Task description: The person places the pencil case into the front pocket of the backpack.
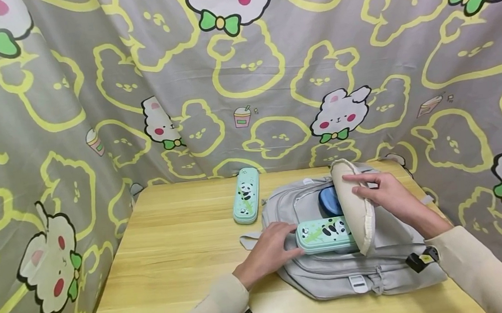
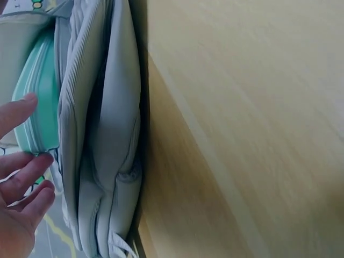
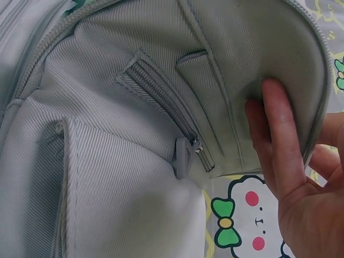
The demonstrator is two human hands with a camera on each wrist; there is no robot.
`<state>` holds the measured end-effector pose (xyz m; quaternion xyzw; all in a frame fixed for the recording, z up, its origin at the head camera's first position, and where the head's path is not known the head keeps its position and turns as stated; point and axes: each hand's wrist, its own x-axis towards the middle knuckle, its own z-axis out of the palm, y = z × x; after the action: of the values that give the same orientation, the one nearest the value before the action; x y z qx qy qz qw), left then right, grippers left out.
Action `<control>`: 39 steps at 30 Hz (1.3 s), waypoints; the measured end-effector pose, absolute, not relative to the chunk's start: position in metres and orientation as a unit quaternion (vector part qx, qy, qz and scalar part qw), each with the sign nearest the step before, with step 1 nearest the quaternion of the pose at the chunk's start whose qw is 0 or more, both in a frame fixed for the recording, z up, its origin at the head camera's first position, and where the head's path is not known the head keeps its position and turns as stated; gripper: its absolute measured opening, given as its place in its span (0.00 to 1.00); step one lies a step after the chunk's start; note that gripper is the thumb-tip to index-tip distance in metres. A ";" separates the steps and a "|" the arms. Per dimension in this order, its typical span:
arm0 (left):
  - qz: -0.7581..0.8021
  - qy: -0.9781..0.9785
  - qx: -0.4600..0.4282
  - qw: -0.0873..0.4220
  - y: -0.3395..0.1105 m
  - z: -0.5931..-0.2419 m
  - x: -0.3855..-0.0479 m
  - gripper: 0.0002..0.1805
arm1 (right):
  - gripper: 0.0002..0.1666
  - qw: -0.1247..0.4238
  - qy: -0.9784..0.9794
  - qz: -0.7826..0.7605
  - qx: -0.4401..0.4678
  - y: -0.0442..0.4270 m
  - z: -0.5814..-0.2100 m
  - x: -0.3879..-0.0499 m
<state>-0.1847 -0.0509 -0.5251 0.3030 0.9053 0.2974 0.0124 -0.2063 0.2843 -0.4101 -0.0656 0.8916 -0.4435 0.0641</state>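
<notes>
A mint-green pencil case with pandas (image 1: 324,235) lies across the front of a grey backpack (image 1: 310,282), its far end under the bag's beige flap (image 1: 355,212). With thumb and fingers my left hand (image 1: 269,248) pinches the case's near end. The left wrist view shows the thumb on one face of the pencil case (image 2: 49,102) and fingertips at its lower end. My right hand (image 1: 393,195) holds the flap by its edge, lifted. In the right wrist view its fingers (image 3: 282,129) lie against the flap's grey face, beside a zipped pocket.
A second mint panda pencil case (image 1: 246,195) lies on the wooden table (image 1: 169,245), left of the backpack. A dark blue rounded object (image 1: 329,201) shows in the bag beside the flap. A patterned curtain (image 1: 266,74) stands behind and around the table.
</notes>
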 end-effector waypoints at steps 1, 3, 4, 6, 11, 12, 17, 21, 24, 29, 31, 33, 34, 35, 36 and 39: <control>0.295 0.906 0.303 0.012 -0.049 -0.525 -0.184 0.36 | 0.29 0.065 0.891 -0.445 -0.065 0.284 -0.410 -0.206; 0.292 0.907 0.302 0.012 -0.046 -0.526 -0.183 0.37 | 0.29 0.066 0.889 -0.449 -0.064 0.284 -0.411 -0.206; 0.292 0.907 0.302 0.010 -0.045 -0.526 -0.183 0.37 | 0.29 0.067 0.887 -0.452 -0.063 0.284 -0.411 -0.206; 0.290 0.908 0.303 0.005 -0.042 -0.527 -0.183 0.37 | 0.30 0.068 0.884 -0.459 -0.063 0.284 -0.412 -0.206; 0.284 0.908 0.307 -0.004 -0.036 -0.527 -0.182 0.37 | 0.30 0.067 0.878 -0.469 -0.063 0.282 -0.412 -0.205; 0.286 0.907 0.308 -0.005 -0.034 -0.526 -0.181 0.37 | 0.30 0.067 0.878 -0.471 -0.063 0.282 -0.411 -0.204; 0.289 0.906 0.309 -0.003 -0.027 -0.525 -0.180 0.37 | 0.30 0.066 0.877 -0.472 -0.063 0.280 -0.410 -0.202; 0.286 0.907 0.309 -0.004 -0.022 -0.524 -0.180 0.37 | 0.30 0.066 0.875 -0.476 -0.064 0.279 -0.408 -0.202; 0.285 0.907 0.310 -0.007 -0.017 -0.525 -0.179 0.36 | 0.31 0.068 0.873 -0.478 -0.063 0.277 -0.408 -0.201; 0.274 0.909 0.313 -0.020 -0.007 -0.525 -0.176 0.37 | 0.31 0.068 0.871 -0.482 -0.062 0.277 -0.408 -0.201; 0.273 0.909 0.314 -0.025 -0.004 -0.525 -0.176 0.37 | 0.31 0.068 0.871 -0.483 -0.061 0.277 -0.409 -0.201; 0.277 0.908 0.313 -0.026 -0.001 -0.525 -0.175 0.38 | 0.31 0.068 0.870 -0.484 -0.060 0.277 -0.409 -0.200; 0.280 0.907 0.313 -0.027 0.000 -0.525 -0.175 0.38 | 0.31 0.068 0.870 -0.485 -0.060 0.277 -0.409 -0.200; 0.284 0.906 0.312 -0.028 0.002 -0.526 -0.175 0.38 | 0.31 0.068 0.870 -0.486 -0.060 0.277 -0.410 -0.200; 0.288 0.905 0.311 -0.030 0.004 -0.526 -0.174 0.37 | 0.31 0.067 0.870 -0.485 -0.059 0.278 -0.410 -0.200; 0.295 0.904 0.308 -0.032 0.009 -0.526 -0.173 0.37 | 0.31 0.066 0.868 -0.488 -0.059 0.278 -0.411 -0.200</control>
<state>-0.1730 0.0093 -0.5263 0.3077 0.9040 0.2952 -0.0318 -0.1996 0.2781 -0.4113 -0.0591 0.8682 -0.4883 0.0657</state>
